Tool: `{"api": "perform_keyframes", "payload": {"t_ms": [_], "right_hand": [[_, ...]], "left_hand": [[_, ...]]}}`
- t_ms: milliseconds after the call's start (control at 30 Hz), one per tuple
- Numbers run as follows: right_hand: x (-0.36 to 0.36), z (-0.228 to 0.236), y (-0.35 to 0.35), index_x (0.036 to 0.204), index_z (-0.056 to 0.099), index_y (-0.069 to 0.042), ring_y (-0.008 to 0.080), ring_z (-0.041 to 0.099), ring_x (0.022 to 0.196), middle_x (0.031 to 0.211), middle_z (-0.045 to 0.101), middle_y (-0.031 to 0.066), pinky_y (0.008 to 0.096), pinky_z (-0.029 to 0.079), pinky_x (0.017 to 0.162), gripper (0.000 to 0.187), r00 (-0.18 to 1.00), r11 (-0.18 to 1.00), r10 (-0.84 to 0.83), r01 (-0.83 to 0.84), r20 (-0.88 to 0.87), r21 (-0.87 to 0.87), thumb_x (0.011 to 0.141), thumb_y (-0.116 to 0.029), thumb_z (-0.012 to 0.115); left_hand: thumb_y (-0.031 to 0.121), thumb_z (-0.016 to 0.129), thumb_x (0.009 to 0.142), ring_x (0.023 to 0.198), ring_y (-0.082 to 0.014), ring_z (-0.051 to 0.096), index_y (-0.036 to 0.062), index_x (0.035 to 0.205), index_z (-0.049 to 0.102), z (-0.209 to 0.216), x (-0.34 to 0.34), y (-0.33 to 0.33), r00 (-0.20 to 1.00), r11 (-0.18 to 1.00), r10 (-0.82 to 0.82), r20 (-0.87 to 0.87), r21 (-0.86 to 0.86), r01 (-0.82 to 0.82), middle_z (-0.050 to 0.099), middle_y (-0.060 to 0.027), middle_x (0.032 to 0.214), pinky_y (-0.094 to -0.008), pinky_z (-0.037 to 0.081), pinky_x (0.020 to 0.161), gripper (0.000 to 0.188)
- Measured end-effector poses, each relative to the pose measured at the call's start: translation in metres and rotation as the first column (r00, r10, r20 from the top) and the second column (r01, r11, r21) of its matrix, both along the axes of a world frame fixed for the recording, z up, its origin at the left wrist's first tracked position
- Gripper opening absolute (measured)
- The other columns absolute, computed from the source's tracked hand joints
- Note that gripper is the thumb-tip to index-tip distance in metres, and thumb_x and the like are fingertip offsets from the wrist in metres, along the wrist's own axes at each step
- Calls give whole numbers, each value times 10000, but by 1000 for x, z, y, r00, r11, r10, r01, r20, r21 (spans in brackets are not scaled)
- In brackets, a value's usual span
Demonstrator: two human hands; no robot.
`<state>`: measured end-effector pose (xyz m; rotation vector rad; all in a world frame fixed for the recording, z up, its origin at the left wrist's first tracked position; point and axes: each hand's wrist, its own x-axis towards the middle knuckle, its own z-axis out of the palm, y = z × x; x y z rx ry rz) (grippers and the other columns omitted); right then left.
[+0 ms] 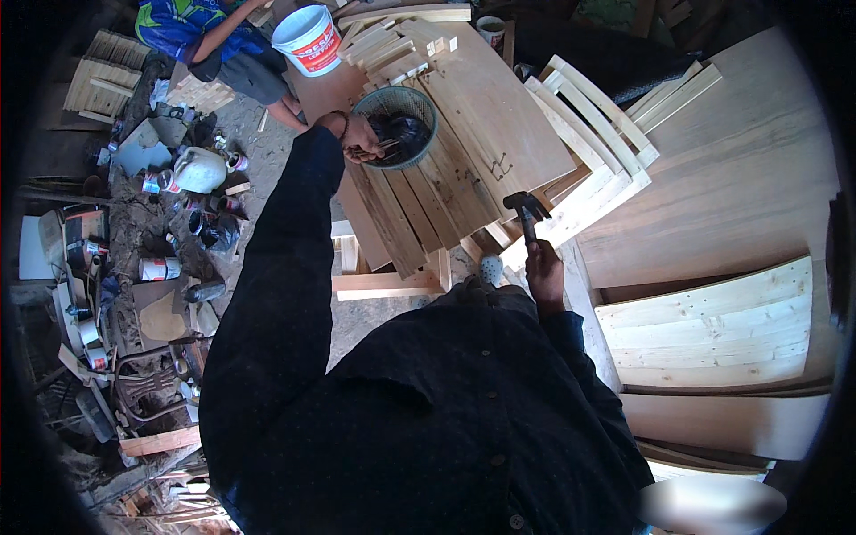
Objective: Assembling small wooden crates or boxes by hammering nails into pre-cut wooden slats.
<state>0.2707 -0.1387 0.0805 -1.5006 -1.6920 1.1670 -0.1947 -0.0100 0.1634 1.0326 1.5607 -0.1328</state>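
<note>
My left hand reaches over the near left rim of a round green plastic basket. Its fingers are closed around a few thin nails. Inside the basket lies a black plastic bag. Low at my right side, my right hand grips a claw hammer by the handle, head up. Under the basket, long wooden boards lie side by side on the worktable. Several loose nails are scattered on the tabletop to the right.
A white and red bucket stands at the table's far left, beside stacked wood strips. Another person is beyond it. Wooden frames and large panels fill the right. Cans and a jug clutter the left floor.
</note>
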Motion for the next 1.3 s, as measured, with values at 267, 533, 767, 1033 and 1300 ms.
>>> {"api": "perform_keyframes", "payload": {"t_ms": [267, 533, 767, 1033, 1300], "right_hand": [[-7, -3, -6, 985, 587, 18, 232, 599, 541, 631, 596, 155, 360, 447, 505, 227, 1000, 999, -3, 3, -8, 52, 964, -191, 499], [-12, -19, -9, 960, 593, 8, 101, 479, 522, 589, 516, 36, 293, 381, 467, 272, 999, 999, -43, 42, 10, 23, 974, -246, 495], [-29, -8, -10, 971, 605, 12, 229, 616, 570, 661, 611, 152, 357, 460, 519, 255, 1000, 997, -4, 5, 19, -75, 955, -230, 526], [-34, -7, -29, 989, 605, -2, 316, 652, 634, 713, 634, 196, 401, 469, 548, 218, 991, 995, 38, -25, 131, -94, 946, -204, 534], [-42, -18, -23, 998, 602, 20, 120, 502, 549, 617, 556, 63, 317, 406, 502, 302, 992, 991, 46, -31, 117, -133, 962, -265, 510]], "left_hand": [[174, 630, 883, 546, -88, 538, -6, 941, 689, 34, -6, -58, 963, 957, -222, -155, 151, 246, 611, -10, 682, -257, 416, 461, 199], [198, 650, 856, 593, -89, 591, 54, 1048, 705, 15, 16, -136, 996, 956, 59, 61, 285, -74, 703, -48, 813, -244, 481, 525, 247], [142, 626, 833, 838, -317, 667, 38, 1058, 681, -118, 83, -124, 967, 574, 217, -133, 819, -17, 684, -180, 958, -384, 517, 781, 255], [67, 678, 790, 911, -256, 675, 41, 1096, 662, -163, 65, -105, 923, 504, 356, 147, 801, -323, 691, -155, 993, -333, 517, 822, 307], [90, 707, 753, 832, -240, 687, 53, 952, 711, -131, 73, -109, 869, 489, 487, 92, 795, -359, 710, -125, 873, -331, 533, 762, 202]]}}
